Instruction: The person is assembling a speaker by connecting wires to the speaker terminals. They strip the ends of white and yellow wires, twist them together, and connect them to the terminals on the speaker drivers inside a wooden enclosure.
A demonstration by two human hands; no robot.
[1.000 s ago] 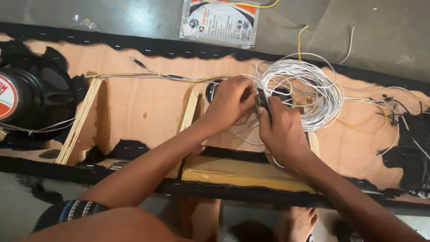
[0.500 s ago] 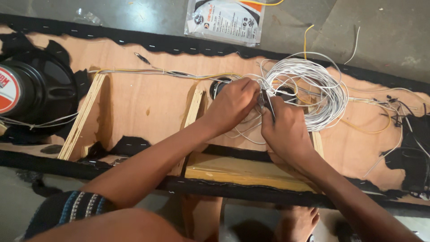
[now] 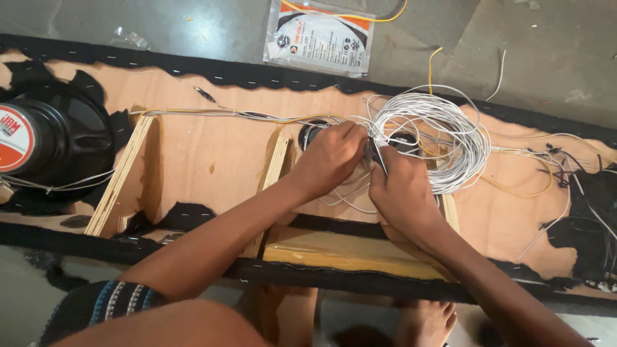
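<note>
Wire coil (image 3: 443, 138): white, loosely looped, lying on the plywood panel (image 3: 199, 151); all places below given from this coil.
Left hand (image 3: 331, 160): just left of the coil, fingers curled together and pinched on thin white strands at the coil's left edge.
Right hand (image 3: 402, 189): just below the coil's left part, fingers closed around a slim dark tool (image 3: 379, 156) whose tip points up into the strands; touching the left hand or nearly so.
Dark round part (image 3: 310, 133): left of the coil, mostly hidden under the left hand; kind cannot be told.
Plywood panel: beneath the coil, edged with black fabric, crossed by pale wooden ribs (image 3: 119, 177).
Speaker (image 3: 45, 144): black, with a red and white centre, far left of the coil, set in the panel.
Yellow and white leads (image 3: 238, 115): running left from the coil toward the speaker.
Packet (image 3: 321, 38): flat, white and orange, above the coil on the grey floor.
Tangle of black and white wires (image 3: 578, 173): right of the coil.
Feet (image 3: 424, 321): bare, below the coil, beyond the panel's near edge.
</note>
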